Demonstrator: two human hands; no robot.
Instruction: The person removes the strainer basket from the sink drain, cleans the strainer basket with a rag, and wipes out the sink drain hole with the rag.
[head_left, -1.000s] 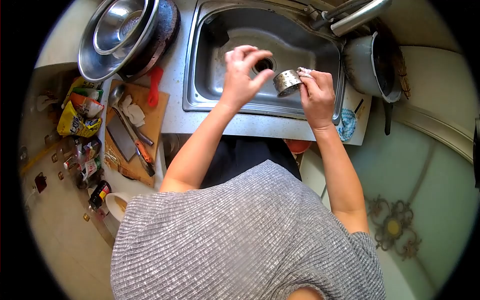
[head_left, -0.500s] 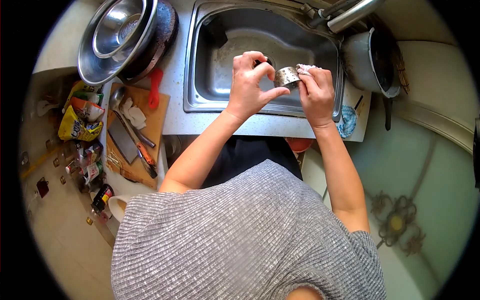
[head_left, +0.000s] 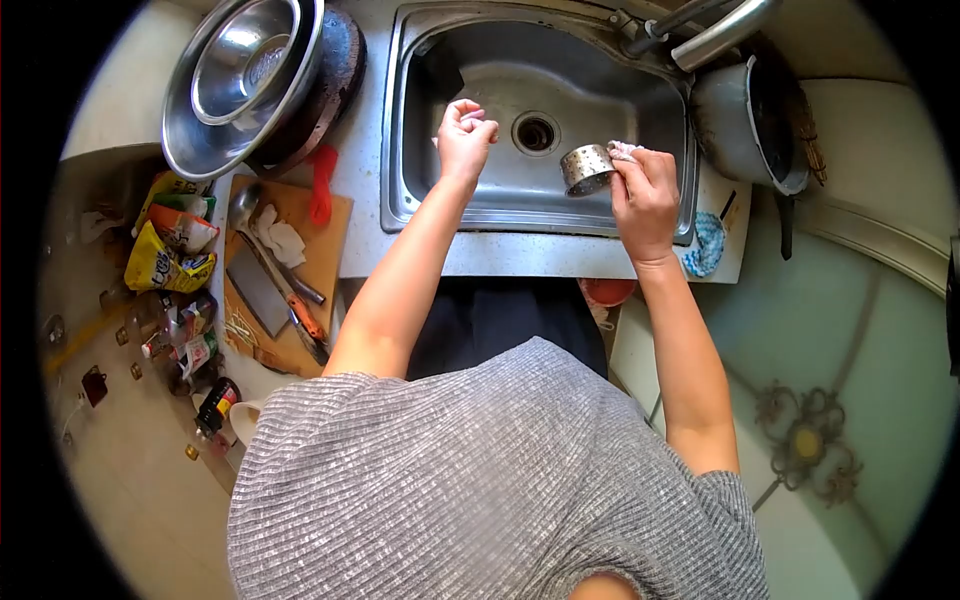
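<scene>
Where the head view looks down, a pale speckled counter (head_left: 400, 258) surrounds a rectangular stainless-steel sink (head_left: 595, 95), with a light-brown wooden board (head_left: 330, 220) to the left, a grey metal pot (head_left: 725, 125) to the right, and a pale green panel with a scroll ornament (head_left: 808, 440) beyond it. Above the sink, right of the drain, the short silver perforated metal cup (head_left: 585, 162) is pinched in the right hand (head_left: 645, 198) together with a whitish, crumpled cloth (head_left: 624, 150). The cup's longer visible span runs left to right, slightly tilted, and its darker side faces the person. The left hand (head_left: 465, 150) has its fingers curled inward; whether it grips anything I cannot tell. Lettering on the bright yellow plastic packet (head_left: 165, 265) and the dark bottle with a red-and-yellow label (head_left: 216, 406) is too small to read.
</scene>
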